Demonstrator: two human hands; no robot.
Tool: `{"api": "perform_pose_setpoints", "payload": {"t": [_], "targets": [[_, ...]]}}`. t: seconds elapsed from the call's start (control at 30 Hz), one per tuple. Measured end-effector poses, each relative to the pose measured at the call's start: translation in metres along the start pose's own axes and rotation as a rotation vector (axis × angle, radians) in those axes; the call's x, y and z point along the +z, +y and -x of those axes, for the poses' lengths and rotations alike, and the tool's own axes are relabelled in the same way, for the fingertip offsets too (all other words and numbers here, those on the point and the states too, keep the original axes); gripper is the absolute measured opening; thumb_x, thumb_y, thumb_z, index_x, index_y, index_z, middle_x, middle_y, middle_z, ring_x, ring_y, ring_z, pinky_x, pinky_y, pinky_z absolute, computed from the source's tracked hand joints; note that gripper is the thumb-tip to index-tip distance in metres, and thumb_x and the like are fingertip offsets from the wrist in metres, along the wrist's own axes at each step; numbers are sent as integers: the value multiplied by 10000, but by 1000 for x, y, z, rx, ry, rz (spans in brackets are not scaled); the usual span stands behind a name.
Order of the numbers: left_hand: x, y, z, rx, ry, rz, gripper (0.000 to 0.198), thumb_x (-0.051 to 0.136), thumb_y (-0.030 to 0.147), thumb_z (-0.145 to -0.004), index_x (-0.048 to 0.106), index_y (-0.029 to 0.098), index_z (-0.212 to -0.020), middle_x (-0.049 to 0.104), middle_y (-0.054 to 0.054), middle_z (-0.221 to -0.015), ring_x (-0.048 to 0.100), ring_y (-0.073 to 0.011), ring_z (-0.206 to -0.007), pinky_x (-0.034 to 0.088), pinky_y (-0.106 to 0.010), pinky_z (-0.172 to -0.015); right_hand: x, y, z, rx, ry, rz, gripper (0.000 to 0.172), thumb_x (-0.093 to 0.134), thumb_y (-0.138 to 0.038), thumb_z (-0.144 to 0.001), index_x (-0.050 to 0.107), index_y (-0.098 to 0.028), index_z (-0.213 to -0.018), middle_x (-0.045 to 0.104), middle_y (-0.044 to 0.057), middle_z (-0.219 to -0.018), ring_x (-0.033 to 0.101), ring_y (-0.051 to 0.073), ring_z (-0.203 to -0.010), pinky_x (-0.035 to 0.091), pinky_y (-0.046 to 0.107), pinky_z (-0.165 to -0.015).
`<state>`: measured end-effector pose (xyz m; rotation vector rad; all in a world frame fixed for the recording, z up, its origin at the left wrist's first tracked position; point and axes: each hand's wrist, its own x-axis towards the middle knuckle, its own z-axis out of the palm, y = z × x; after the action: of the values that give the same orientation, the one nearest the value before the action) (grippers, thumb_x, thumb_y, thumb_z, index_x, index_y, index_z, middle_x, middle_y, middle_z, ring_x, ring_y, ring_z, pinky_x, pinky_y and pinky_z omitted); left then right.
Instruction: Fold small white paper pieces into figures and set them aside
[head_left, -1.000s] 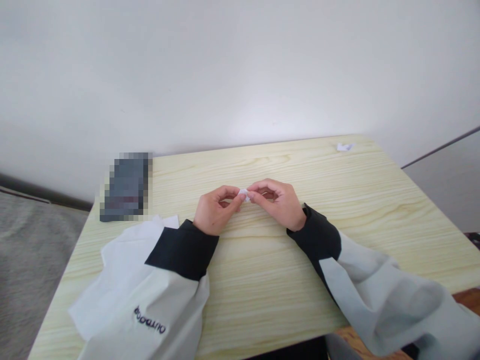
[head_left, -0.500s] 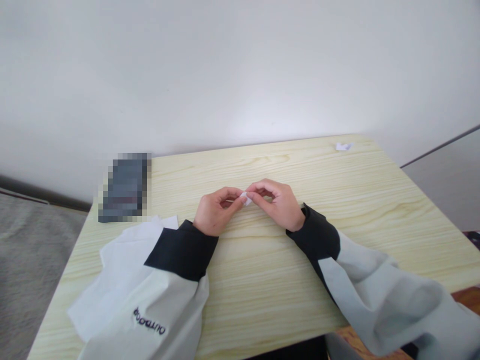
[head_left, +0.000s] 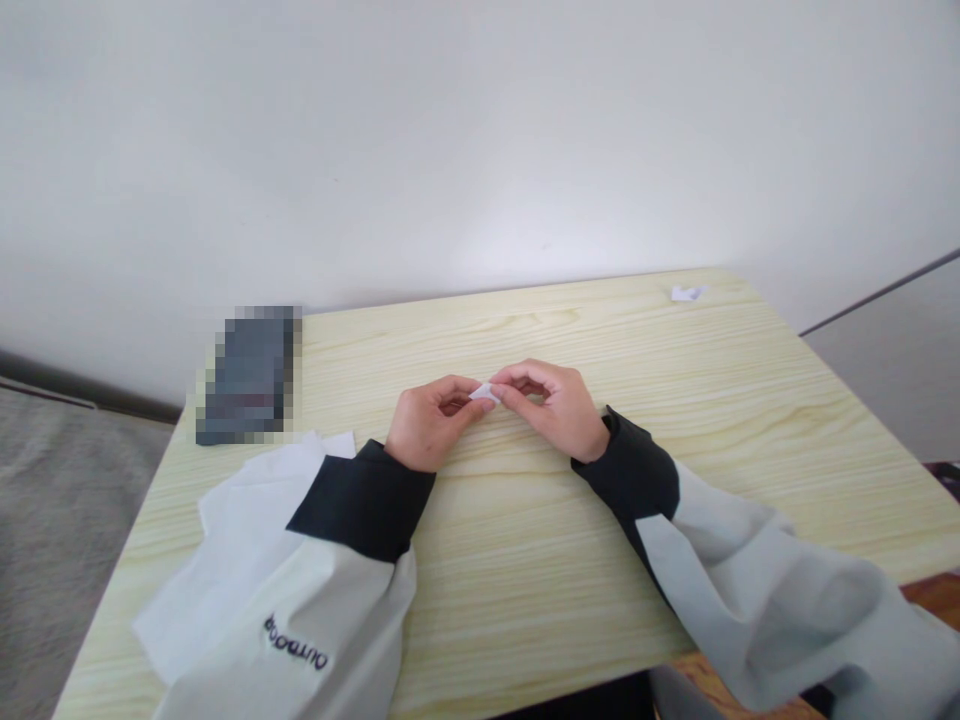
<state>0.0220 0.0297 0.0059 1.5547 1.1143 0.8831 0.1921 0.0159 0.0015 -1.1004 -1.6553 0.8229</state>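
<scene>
A small folded piece of white paper [head_left: 484, 392] is pinched between my two hands above the middle of the table [head_left: 525, 560]. My left hand [head_left: 431, 422] grips its left side between thumb and fingers. On the other side, the thumb and forefinger of my right hand [head_left: 553, 402] close on its right end. My fingertips nearly meet and cover part of the paper, so its full shape is hidden. Under and beside my left sleeve lie white paper sheets [head_left: 232, 530].
A dark, pixelated flat object [head_left: 251, 375] rests at the table's back left. Near the back right corner sits another small folded white paper [head_left: 688, 293]. The white wall [head_left: 480, 150] rises right behind the table's far edge.
The folded paper has turned or shifted slightly left between my fingers, showing more toward my left fingertips. Both hands stay almost in the same place.
</scene>
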Motion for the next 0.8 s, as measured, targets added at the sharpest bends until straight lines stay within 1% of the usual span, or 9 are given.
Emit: {"api": "perform_pose_setpoints", "payload": {"t": [0.13,0.23,0.37,0.47,0.53,0.63,0.73,0.8], "targets": [[0,0,0,46,-5,-55,323,668,429,-709,675,135,-843,710,-79,-859,649,-178,-742,539,-303,-704,0,-1,0,-2,-1,13,113,597,-264,-804,648,-171,-844,691,35,-790,650,126,-707,538,249,-676],[0,1,0,54,0,-57,330,663,441,-711,673,136,-836,710,-76,-837,645,-177,-730,540,-296,-689,0,-2,0,1,-16,19,124,594,-280,-804,638,-174,-852,689,34,-790,647,128,-701,537,253,-672],[0,2,1,61,19,-110,306,667,437,-706,672,144,-795,706,-53,-784,637,-163,-686,530,-273,-660,-2,-5,0,-71,-64,90,102,561,-263,-827,624,-182,-825,665,18,-775,622,115,-701,514,236,-667],[-1,3,0,63,10,-120,299,675,434,-700,676,147,-783,705,-43,-774,632,-154,-658,523,-258,-633,-3,-6,0,-121,-66,134,94,551,-237,-833,621,-180,-808,643,12,-762,598,107,-706,492,224,-668],[-1,3,0,50,-9,-84,315,680,445,-692,682,146,-791,707,-44,-770,632,-154,-650,523,-257,-623,-3,-5,0,-107,-59,114,97,552,-246,-836,618,-179,-812,642,15,-764,598,109,-708,491,227,-665],[-2,4,0,47,-15,-61,324,635,456,-732,691,147,-811,708,-42,-751,628,-150,-637,519,-256,-619,-2,-2,-1,-44,-47,44,126,550,-290,-841,608,-179,-825,651,23,-773,610,118,-705,499,240,-658],[-2,5,0,71,34,-116,311,584,436,-776,697,151,-826,707,-40,-760,619,-147,-628,501,-248,-600,0,2,0,-11,-24,13,149,562,-319,-833,600,-178,-863,656,23,-783,615,118,-700,499,239,-650],[-3,5,0,137,100,-238,275,582,411,-781,702,165,-803,706,-42,-768,619,-161,-679,492,-262,-635,1,3,0,-4,-16,18,164,571,-321,-828,596,-181,-909,658,18,-783,614,114,-694,493,228,-628]]}}
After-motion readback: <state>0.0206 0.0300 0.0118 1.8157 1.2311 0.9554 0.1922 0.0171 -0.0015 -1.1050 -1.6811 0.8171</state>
